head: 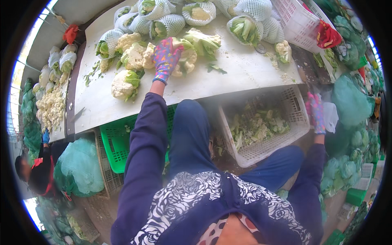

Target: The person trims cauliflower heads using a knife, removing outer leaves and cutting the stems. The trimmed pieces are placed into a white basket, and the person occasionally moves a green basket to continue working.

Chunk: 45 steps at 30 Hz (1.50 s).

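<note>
My left hand [167, 58], in a flowered glove, rests on the cauliflowers at the middle of the white table [196, 87]; whether its fingers grip one cannot be told. Right beside it lies a trimmed cauliflower [186, 61], and a loose cauliflower [124, 85] with green leaves sits to the left, nearer the edge. My right hand [317, 111], in a similar glove, is low at the right, beyond the crate of trimmings, at a thin whitish plastic bag [330, 116]; its grip is unclear. Cauliflowers in white foam nets [167, 26] are heaped at the back.
Below the table edge stand a whitish crate [269, 147] of leaf trimmings and a green crate [114, 153]. A knife [79, 114] lies at the table's left end. Another person [38, 174] works at the far left. Green net sacks [81, 168] and a white basket [301, 24] flank the table.
</note>
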Each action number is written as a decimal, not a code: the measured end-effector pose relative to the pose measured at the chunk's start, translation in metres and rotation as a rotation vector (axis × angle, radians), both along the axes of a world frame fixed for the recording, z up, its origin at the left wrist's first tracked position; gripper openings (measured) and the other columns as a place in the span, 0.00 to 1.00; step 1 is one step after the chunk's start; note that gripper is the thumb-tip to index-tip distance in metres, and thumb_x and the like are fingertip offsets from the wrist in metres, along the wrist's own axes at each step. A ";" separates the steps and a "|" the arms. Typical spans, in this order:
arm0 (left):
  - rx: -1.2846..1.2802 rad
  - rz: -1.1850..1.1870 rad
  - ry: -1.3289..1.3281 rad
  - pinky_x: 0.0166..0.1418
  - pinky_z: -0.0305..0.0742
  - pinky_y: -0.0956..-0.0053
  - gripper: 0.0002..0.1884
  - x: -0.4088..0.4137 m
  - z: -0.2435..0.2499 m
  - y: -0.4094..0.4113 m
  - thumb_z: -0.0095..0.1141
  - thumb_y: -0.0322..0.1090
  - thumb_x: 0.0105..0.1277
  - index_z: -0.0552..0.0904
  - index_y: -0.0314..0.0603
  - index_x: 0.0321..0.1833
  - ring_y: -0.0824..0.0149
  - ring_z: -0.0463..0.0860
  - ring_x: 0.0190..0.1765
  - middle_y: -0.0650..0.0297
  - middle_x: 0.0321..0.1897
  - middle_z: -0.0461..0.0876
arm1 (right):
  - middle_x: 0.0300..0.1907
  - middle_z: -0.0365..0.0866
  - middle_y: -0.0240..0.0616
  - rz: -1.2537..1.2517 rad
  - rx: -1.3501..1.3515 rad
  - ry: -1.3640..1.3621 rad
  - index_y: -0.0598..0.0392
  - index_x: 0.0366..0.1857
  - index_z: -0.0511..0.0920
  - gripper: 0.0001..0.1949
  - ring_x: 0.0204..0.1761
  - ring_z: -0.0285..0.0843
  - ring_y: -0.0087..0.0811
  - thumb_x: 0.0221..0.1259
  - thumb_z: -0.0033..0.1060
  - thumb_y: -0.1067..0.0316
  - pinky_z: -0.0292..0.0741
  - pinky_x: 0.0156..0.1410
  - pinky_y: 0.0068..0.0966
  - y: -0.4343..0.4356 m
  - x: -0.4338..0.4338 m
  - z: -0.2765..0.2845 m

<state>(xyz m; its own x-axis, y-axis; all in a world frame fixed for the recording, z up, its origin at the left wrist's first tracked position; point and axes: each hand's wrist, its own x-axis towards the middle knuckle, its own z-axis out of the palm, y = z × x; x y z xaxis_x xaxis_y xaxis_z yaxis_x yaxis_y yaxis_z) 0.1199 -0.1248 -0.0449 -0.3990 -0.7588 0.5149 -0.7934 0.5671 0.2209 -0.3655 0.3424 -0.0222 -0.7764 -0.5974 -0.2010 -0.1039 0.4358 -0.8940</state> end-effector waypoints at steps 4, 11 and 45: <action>0.163 0.065 0.144 0.71 0.71 0.47 0.39 -0.012 -0.011 0.017 0.58 0.65 0.70 0.71 0.51 0.78 0.40 0.77 0.68 0.47 0.68 0.77 | 0.34 0.83 0.25 0.357 -0.142 -0.082 0.50 0.57 0.84 0.14 0.32 0.78 0.18 0.79 0.55 0.56 0.77 0.37 0.19 -0.100 0.153 0.017; -0.059 -0.236 0.419 0.70 0.73 0.52 0.28 -0.026 -0.022 0.016 0.64 0.41 0.72 0.74 0.52 0.74 0.47 0.80 0.65 0.55 0.64 0.81 | 0.26 0.85 0.37 0.715 -0.045 0.382 0.52 0.45 0.82 0.13 0.27 0.85 0.33 0.78 0.53 0.55 0.80 0.38 0.35 -0.242 0.272 0.012; -0.280 0.024 0.561 0.70 0.69 0.53 0.23 -0.056 -0.025 0.092 0.68 0.45 0.68 0.82 0.53 0.65 0.51 0.76 0.70 0.62 0.67 0.81 | 0.23 0.80 0.34 0.661 0.089 -0.313 0.56 0.35 0.80 0.15 0.20 0.76 0.27 0.78 0.54 0.57 0.73 0.25 0.29 -0.283 0.299 0.009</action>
